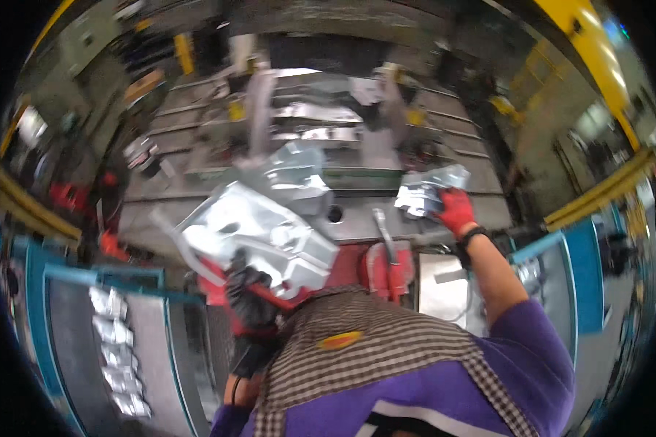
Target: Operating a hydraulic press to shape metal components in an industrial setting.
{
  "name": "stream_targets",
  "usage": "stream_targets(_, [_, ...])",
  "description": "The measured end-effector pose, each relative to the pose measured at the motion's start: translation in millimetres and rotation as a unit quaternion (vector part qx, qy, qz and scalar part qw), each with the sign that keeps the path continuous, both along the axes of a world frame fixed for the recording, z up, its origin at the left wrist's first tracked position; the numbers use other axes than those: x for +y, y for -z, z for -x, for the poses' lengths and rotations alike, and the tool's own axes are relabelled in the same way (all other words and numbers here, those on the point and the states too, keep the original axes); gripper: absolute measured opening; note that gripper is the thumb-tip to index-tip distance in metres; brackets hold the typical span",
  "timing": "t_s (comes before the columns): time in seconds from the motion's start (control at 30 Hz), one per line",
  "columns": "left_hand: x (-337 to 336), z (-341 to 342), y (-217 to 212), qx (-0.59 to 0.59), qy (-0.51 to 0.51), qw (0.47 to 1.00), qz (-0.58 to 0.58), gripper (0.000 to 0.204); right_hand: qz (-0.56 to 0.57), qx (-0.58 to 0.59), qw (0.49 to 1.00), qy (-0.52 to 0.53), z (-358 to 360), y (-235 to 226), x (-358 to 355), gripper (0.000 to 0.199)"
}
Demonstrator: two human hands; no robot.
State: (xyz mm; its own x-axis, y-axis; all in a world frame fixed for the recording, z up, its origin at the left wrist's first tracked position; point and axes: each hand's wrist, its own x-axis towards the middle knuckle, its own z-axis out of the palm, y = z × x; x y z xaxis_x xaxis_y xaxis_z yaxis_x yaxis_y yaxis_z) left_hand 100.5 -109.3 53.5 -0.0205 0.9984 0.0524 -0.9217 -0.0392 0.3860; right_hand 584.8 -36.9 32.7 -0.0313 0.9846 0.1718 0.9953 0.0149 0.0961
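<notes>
My left hand (249, 295), in a dark glove with red on it, is closed on the near edge of a large stamped sheet-metal panel (244, 229). The panel is shiny and tilted, with bends and cutouts. My right hand (455, 210), in a red glove, reaches forward and grips the right end of a smaller bent sheet-metal part (424, 188); its fingertips are partly hidden. Beyond the large panel is another formed metal piece (299, 175), partly covered by it. A tool with a metal head and red handle (392, 273) lies between my hands.
A press die (321, 111) stands ahead on the slotted machine bed (466, 131). Several stamped parts (115, 357) lie in a row on the left, by a teal frame (40, 320). Another teal frame (572, 284) and a yellow post (598, 62) stand right.
</notes>
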Motion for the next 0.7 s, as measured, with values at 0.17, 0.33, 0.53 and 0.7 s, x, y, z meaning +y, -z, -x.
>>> stream_targets(0.17, [-7,11,-4,0.111,-0.077,0.99,0.04,0.03,-0.001,-0.026,1.0,0.015,10,-7,-11,0.057])
stream_targets(0.33, [-5,6,-2,0.19,-0.06,0.972,0.124,0.019,-0.059,-0.033,0.997,0.029,-7,-1,-34,0.054])
stream_targets(0.53, [-3,12,4,0.082,0.035,0.996,0.001,0.023,-0.014,-0.041,0.999,0.027,-29,-8,-30,0.053])
stream_targets(0.7, [-13,0,-17,0.088,-0.012,0.991,0.1,0.029,0.026,-0.011,0.999,-0.038,-31,-38,-27,0.045])
